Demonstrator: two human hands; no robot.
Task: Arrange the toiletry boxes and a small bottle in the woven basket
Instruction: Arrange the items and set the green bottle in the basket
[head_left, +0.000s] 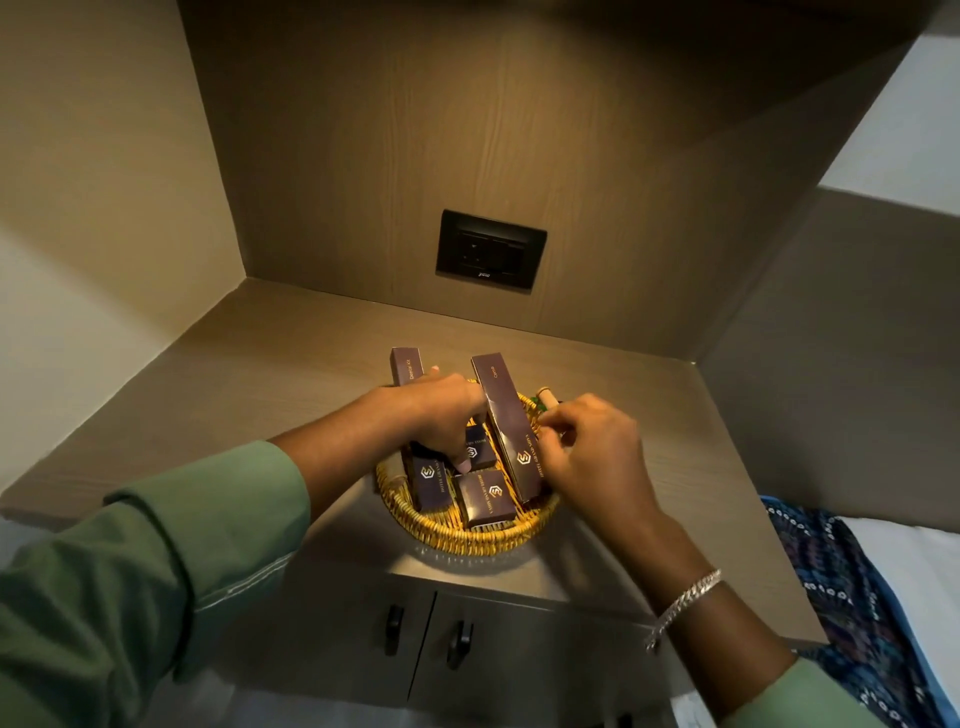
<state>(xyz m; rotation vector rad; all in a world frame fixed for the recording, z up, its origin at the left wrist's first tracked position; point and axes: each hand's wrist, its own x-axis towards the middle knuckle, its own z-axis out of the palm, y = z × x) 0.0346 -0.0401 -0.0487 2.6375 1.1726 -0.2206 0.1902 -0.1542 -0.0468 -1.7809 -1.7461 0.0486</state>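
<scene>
A round yellow woven basket (457, 535) stands on the wooden shelf and holds several dark purple toiletry boxes. The long comb box (506, 421) leans over the basket's far rim. The long dental kit box (407, 366) pokes out behind my left hand (441, 415). Small boxes lie in the basket: one at front left (434, 486), one at front middle (488, 499), one further back (480, 447). My left hand reaches down among the small boxes, fingertips touching them. My right hand (587, 457) grips the comb box's right side. A small bottle (548, 397) with a pale cap shows behind my right hand.
The shelf (260, 395) sits in a wooden alcove with a black wall socket (488, 257) on the back panel. Below the shelf are two cabinet doors with dark handles (457, 642). A patterned blue cloth (852, 597) lies at the right.
</scene>
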